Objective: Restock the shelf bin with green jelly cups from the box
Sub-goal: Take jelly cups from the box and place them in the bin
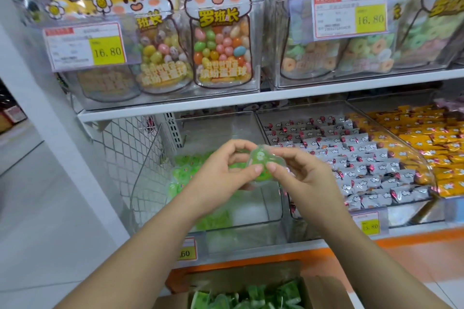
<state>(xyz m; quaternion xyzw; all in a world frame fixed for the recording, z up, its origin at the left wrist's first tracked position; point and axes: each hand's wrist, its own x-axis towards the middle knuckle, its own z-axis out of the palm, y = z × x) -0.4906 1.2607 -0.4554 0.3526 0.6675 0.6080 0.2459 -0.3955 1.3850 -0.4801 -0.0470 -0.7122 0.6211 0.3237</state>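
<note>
The left hand and the right hand both pinch one green jelly cup, held just above the clear shelf bin. More green cups lie in the bin. The box sits near, below the hands.

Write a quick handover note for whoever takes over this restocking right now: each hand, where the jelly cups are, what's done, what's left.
Hands: left hand and right hand both pinch one green jelly cup, held above the shelf bin.
Done: a pile of cups already lies in the bin, mostly towards its left side.
Left: set the held cup in the bin, then bring more from the box below, which holds the spare cups.
</note>
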